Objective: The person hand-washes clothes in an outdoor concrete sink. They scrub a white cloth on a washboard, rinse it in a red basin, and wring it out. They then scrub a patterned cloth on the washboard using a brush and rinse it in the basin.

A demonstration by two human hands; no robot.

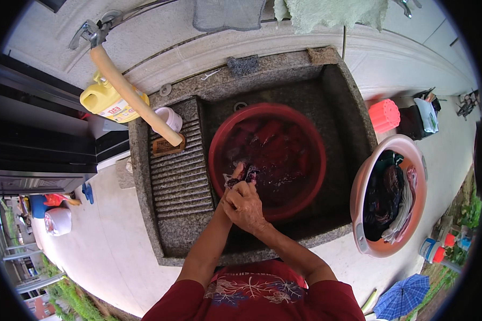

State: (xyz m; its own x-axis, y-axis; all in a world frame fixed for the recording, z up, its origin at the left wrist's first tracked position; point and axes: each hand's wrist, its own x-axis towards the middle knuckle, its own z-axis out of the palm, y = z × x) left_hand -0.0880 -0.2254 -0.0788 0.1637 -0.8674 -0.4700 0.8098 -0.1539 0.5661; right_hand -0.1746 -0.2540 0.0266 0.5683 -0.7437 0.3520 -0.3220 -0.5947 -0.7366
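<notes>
Scrubbing, looks like: left hand grips cloth over tub, right hand curled, grip unclear; next probably needs firm rubbing.

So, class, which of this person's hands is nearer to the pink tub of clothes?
Right: the right hand is left of the pink tub; the left hand is farther left, over the red basin.

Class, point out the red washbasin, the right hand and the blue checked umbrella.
Red washbasin [322, 163], head view: right rim.
Right hand [245, 206], head view: back of hand.
Blue checked umbrella [403, 296], head view: canopy.
</notes>
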